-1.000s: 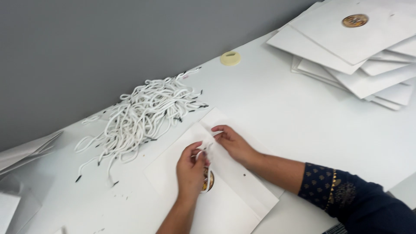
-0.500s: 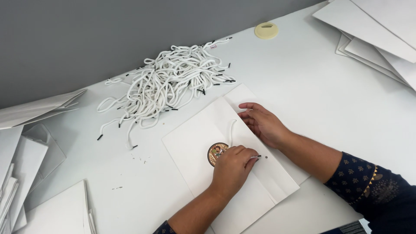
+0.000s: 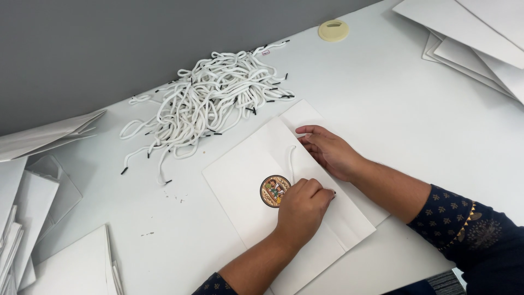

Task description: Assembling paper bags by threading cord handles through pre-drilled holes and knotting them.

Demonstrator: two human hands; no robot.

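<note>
At frame centre: flat white paper bag (image 3: 245, 180) on the bench (image 3: 382, 109), round sticker (image 3: 274, 190) on its face.
Left hand (image 3: 301, 210): fingers curled together, pinching the white cord (image 3: 291, 161).
Right hand (image 3: 327, 150): flat on the fold, fingers together.
Doing it well: probably pin the bag, keep cord taut.
Room: cord pile (image 3: 218, 98) upper left, bag stack (image 3: 469, 38) upper right, tape roll (image 3: 333, 30); bare bench between.
</note>
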